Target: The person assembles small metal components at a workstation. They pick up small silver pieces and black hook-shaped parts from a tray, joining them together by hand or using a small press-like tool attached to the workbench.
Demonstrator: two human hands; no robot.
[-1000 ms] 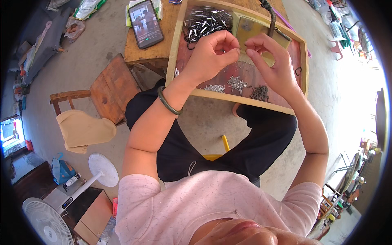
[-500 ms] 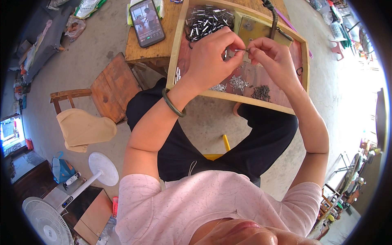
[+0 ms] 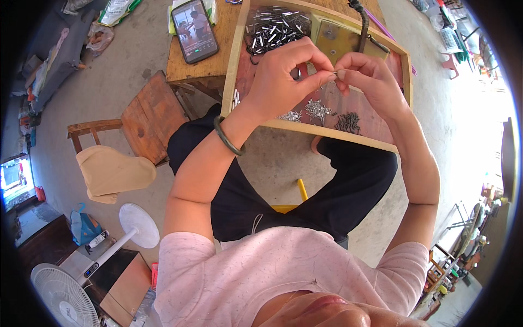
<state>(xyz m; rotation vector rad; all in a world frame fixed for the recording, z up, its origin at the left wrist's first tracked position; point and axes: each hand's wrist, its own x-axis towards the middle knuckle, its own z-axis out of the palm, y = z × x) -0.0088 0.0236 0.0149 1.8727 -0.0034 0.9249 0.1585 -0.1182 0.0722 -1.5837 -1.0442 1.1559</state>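
we pinch a tiny piece [image 3: 335, 74] between left hand [image 3: 291, 76] and right hand [image 3: 377, 82] — likely joining parts; the next move calls for steady alignment — with silver bits [image 3: 317, 110] below both hands.

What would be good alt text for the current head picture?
A person's left hand and right hand meet, pinching something too tiny to identify, above a wooden-rimmed tray holding piles of silvery and dark parts; a smartphone is to its left.

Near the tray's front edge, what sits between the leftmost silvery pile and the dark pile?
Another silvery pile of small pieces lies between them, in the head view.
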